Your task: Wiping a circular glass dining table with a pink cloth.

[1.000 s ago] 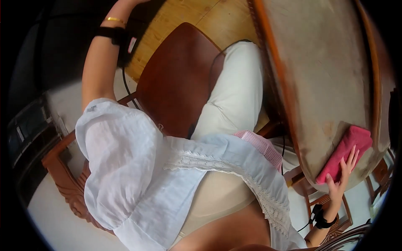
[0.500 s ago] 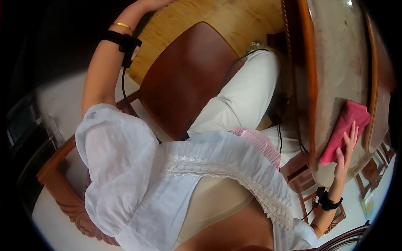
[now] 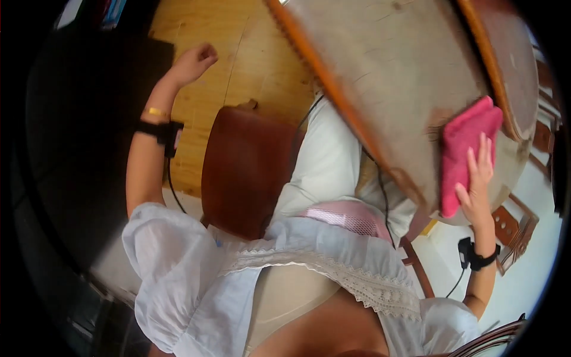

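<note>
Tabletop (image 3: 392, 71) bears pink cloth (image 3: 459, 143) — yellow floor (image 3: 256, 65) below.

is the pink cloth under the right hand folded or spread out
Folded: the pink cloth forms a thick, narrow pad on the tabletop, with layers showing at its far end, under the right hand.

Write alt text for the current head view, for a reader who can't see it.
A person's right hand lies with spread fingers on a pink cloth on a worn, grey-topped table. The left hand, loosely curled, hangs in front of a yellowish wooden floor, beyond a brown chair seat.
</note>
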A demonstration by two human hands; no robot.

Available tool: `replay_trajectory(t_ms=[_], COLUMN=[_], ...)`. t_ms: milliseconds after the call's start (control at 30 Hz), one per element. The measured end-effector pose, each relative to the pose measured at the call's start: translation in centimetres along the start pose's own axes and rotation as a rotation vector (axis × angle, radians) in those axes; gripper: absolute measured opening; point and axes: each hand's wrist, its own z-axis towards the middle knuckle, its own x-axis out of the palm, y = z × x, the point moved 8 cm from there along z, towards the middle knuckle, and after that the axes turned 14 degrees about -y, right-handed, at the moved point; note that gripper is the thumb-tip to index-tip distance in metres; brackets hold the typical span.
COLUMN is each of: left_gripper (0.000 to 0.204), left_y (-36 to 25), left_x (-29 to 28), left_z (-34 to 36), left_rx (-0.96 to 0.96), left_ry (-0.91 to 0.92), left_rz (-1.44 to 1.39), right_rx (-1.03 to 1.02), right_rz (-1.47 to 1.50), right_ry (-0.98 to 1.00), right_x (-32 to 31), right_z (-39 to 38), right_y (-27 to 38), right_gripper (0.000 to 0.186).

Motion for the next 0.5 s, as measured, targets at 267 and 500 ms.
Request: replay_trajectory(t_ms=[267,500], left_gripper=[0.019,0.020], left_y=[-4.6,-3.9], left_x=[-3.5,-6.6], left_z=[-4.7,-4.4], left_rx=[-0.051,0.042], left_ry=[-0.199,-0.301], left_rz=[-0.316,-0.442], right_rx=[-0.017,0.083], right_rz=[-0.029,-0.009], right_ry=[0.064,-0.072], right_x=[-0.8,-1.3], right_z=[1.6,1.8], right_y=[2.0,1.3], right_gripper=[0.065,0.059])
